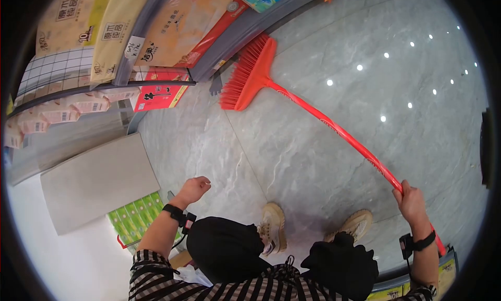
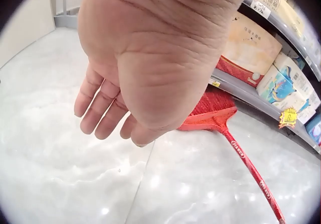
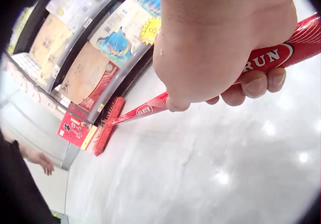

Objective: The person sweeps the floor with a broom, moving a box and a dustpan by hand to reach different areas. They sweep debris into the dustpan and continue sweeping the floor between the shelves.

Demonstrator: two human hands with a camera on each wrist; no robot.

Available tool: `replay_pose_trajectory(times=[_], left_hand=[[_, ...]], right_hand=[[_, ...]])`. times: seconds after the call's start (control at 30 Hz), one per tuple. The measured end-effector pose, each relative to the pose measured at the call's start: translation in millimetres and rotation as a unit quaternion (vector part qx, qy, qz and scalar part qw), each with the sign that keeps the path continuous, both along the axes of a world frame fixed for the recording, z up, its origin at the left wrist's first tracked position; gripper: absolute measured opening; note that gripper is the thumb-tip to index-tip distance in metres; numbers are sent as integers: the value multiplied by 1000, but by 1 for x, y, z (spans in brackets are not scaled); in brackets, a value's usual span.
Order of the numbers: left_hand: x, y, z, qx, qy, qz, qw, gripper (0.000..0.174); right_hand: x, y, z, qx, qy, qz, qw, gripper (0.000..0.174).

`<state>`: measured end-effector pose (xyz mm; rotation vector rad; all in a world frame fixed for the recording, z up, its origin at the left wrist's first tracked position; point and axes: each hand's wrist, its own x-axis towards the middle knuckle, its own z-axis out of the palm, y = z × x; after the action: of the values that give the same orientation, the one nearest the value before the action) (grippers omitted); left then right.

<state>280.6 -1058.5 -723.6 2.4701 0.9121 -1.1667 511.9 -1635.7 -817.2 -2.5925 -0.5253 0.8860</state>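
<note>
A red broom slants across the grey floor in the head view. Its bristles lie along the foot of the shelf, with the red head also seen in the right wrist view. My right hand grips the handle near its upper end, fingers wrapped round it. In the right wrist view the curled fingers show beneath the printed handle. My left hand hangs over the floor, holding nothing. Its fingers are loosely bent in the left wrist view.
A shelf unit with packs of tissue paper stands at the front left. Beside it are a red box, a grey panel and a green pack. Shoes are on the floor near the hands; more yellow packs sit lower right.
</note>
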Motion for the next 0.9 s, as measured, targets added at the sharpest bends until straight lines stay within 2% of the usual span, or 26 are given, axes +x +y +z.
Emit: replay_pose_trajectory(times=[0.17, 0.37, 0.47, 0.53, 0.67, 0.73, 0.83, 0.9], left_hand=[[20, 2, -5, 7, -14, -49, 999, 24], [59, 1, -6, 15, -50, -104, 993, 23], [66, -7, -3, 3, -86, -82, 993, 24], [61, -1, 1, 1, -89, -77, 993, 24], [34, 19, 8, 20, -75, -39, 996, 23], [19, 26, 7, 32, -72, -26, 997, 23], [-2, 30, 0, 26, -55, -3, 998, 22], [-5, 29, -5, 39, -22, -10, 999, 22]], right_hand=[[-14, 12, 15, -7, 7, 82, 997, 26], [-31, 95, -37, 73, 6, 201, 977, 33], [-27, 144, -49, 80, 47, 191, 977, 35], [-29, 152, -63, 100, 67, 170, 978, 34], [-20, 111, -54, 106, 73, 113, 985, 31], [-15, 77, -42, 36, 83, 102, 991, 30], [-9, 35, -27, 20, 66, 80, 994, 30], [-5, 13, -16, -6, 31, 23, 999, 27]])
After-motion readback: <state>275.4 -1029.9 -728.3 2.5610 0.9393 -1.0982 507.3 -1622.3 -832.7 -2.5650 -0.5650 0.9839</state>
